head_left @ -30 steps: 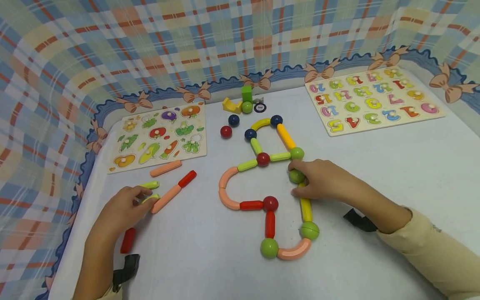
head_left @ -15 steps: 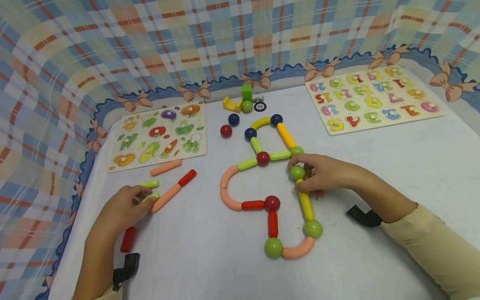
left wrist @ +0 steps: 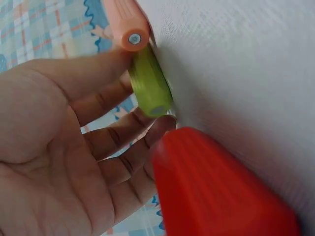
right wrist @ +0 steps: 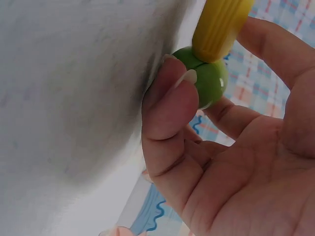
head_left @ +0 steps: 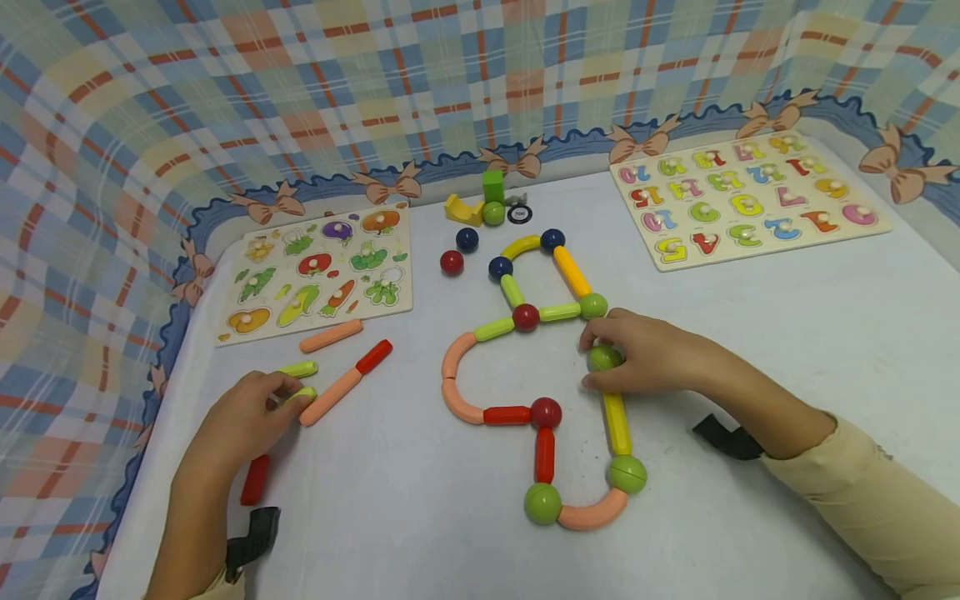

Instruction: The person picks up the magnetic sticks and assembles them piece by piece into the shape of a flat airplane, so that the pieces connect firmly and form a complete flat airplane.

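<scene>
My right hand point(head_left: 648, 354) grips a green ball point(head_left: 604, 359) between thumb and fingers. A yellow stick point(head_left: 617, 423) runs from that ball to another green ball point(head_left: 627, 474) nearer me; in the right wrist view the yellow stick point(right wrist: 221, 29) meets the held ball point(right wrist: 211, 81). Just beyond my fingers, a green ball point(head_left: 593, 305) ends the upper part of the magnetic stick-and-ball outline. My left hand point(head_left: 243, 417) pinches a lime-green stick point(left wrist: 150, 86), beside a pink stick point(left wrist: 129, 24). A red stick point(left wrist: 216, 191) lies near my fingers in the left wrist view.
A vegetable puzzle board point(head_left: 318, 271) lies at the back left, a number puzzle board point(head_left: 750, 200) at the back right. Loose red point(head_left: 452, 262) and blue balls point(head_left: 467, 240) sit near small toys at the back. A plaid curtain point(head_left: 480, 75) borders the table.
My right hand has drawn its green ball slightly toward me and right, away from the upper green ball. The joined lower pieces shifted with it. My left hand stays put.
</scene>
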The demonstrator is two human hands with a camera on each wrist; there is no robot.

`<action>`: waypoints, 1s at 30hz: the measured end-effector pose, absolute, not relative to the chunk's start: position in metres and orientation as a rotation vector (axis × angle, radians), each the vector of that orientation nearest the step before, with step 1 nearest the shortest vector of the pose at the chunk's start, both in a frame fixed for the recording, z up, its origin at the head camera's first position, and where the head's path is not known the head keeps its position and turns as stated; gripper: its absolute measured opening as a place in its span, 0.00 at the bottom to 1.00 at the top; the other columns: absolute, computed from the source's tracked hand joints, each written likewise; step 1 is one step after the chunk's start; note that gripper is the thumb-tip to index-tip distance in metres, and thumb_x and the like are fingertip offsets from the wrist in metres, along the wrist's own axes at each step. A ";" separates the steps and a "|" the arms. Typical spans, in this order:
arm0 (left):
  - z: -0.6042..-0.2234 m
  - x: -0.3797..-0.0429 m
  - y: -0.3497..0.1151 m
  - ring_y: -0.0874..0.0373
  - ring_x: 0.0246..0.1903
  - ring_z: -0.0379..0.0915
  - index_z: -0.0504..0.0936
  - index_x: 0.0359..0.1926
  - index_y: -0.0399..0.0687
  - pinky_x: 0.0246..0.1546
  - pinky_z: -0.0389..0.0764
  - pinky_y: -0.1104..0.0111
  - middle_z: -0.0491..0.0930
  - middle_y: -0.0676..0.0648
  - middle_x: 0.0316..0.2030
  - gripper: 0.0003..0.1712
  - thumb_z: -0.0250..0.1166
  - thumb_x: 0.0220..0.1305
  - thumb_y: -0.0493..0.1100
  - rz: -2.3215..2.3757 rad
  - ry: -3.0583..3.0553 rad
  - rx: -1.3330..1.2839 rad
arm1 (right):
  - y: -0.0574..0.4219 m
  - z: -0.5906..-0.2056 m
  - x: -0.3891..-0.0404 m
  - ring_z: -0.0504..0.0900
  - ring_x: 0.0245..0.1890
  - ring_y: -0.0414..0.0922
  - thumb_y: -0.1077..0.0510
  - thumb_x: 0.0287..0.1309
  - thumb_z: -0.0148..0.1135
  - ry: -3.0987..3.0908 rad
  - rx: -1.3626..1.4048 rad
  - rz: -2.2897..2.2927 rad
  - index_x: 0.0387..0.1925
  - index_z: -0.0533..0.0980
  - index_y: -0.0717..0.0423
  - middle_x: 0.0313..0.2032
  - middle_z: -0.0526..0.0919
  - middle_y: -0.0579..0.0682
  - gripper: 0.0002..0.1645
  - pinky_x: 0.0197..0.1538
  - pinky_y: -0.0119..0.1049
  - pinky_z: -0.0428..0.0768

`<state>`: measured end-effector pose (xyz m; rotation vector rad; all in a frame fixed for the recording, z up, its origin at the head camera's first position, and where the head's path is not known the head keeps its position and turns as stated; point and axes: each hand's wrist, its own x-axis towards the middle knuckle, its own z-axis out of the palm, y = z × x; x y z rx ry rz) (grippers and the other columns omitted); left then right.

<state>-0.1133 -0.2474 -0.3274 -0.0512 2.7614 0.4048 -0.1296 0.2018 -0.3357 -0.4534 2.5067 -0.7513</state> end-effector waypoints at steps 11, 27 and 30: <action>-0.297 -0.099 -0.179 0.55 0.27 0.68 0.71 0.47 0.43 0.28 0.72 0.63 0.75 0.48 0.31 0.15 0.55 0.64 0.47 0.460 2.976 0.347 | 0.202 -0.338 -0.131 0.70 0.33 0.45 0.44 0.47 0.66 2.532 -0.474 -0.753 0.41 0.75 0.47 0.38 0.70 0.51 0.20 0.32 0.36 0.71; -0.320 -0.089 -0.011 0.70 0.38 0.67 0.72 0.55 0.51 0.38 0.72 0.76 0.74 0.56 0.46 0.23 0.62 0.59 0.47 0.550 2.611 1.077 | 0.215 -0.346 -0.139 0.71 0.30 0.47 0.49 0.53 0.61 2.408 -0.530 -0.880 0.41 0.75 0.46 0.35 0.72 0.50 0.14 0.31 0.38 0.72; -0.328 -0.092 -0.004 0.72 0.34 0.67 0.76 0.51 0.53 0.36 0.71 0.76 0.75 0.60 0.41 0.18 0.63 0.58 0.47 0.528 2.579 1.094 | 0.223 -0.347 -0.142 0.73 0.24 0.48 0.48 0.56 0.58 2.304 -0.499 -0.963 0.43 0.74 0.48 0.32 0.74 0.52 0.14 0.29 0.38 0.74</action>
